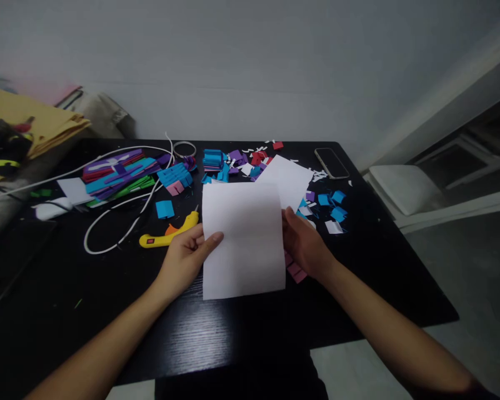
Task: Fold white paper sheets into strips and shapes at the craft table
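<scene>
A white sheet of paper [244, 241] is held up over the near part of the black table. My left hand [187, 253] grips its left edge, thumb on the front and the other fingers partly hidden behind. At the right edge, my right hand [306, 241] is closed on the sheet, its fingers partly out of sight. Behind the sheet lies another white paper [289, 180], turned at an angle. Pink paper pieces [295, 269] show beneath my right hand. Just left of my left hand is a yellow glue gun [170, 232].
Coloured paper strips [116, 172], a white cable [92, 225] and a blue square [164, 209] lie on the left of the black table [370, 289]. Blue pieces [338, 214] and a phone [332, 163] are at the right. Yellow envelopes [33, 122] are piled far left.
</scene>
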A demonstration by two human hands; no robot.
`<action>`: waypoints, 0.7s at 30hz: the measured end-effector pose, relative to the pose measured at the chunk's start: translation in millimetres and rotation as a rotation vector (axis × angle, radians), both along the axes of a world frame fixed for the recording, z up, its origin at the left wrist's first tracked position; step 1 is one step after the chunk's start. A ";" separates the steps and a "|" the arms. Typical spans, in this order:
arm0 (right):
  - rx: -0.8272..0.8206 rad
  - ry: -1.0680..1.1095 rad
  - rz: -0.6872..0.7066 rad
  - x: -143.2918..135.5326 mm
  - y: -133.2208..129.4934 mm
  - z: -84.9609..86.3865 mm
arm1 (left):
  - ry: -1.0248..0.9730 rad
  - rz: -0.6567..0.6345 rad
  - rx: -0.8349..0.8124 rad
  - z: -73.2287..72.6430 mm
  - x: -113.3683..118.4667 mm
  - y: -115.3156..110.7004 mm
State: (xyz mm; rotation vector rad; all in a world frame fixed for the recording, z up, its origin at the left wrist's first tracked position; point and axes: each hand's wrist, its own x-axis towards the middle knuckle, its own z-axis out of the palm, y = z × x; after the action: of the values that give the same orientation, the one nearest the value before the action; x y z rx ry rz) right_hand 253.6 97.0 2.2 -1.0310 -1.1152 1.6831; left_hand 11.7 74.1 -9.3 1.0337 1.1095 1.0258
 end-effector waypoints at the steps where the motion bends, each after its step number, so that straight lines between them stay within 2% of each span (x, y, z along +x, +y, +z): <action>1: 0.006 0.007 0.008 -0.6 -0.6 -0.9 | -0.006 -0.008 -0.007 -0.8 0.3 -0.1; 6: 0.084 -0.107 0.022 -2.1 -4.1 -8.8 | 0.019 -0.044 -0.001 -4.9 1.1 -1.4; 12: 0.137 -0.135 0.019 -0.8 -6.9 -19.5 | 0.085 -0.058 0.041 -10.5 -0.4 -3.5; 21: 0.127 -0.187 -0.011 -2.2 -11.9 -22.0 | 0.255 -0.037 0.119 -10.4 -5.8 -5.4</action>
State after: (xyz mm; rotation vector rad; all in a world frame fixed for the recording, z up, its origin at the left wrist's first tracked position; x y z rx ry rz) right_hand 251.4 85.2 -19.7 -1.1280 -1.3165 1.5103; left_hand 5.8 68.7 -19.6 1.3032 1.2409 0.9573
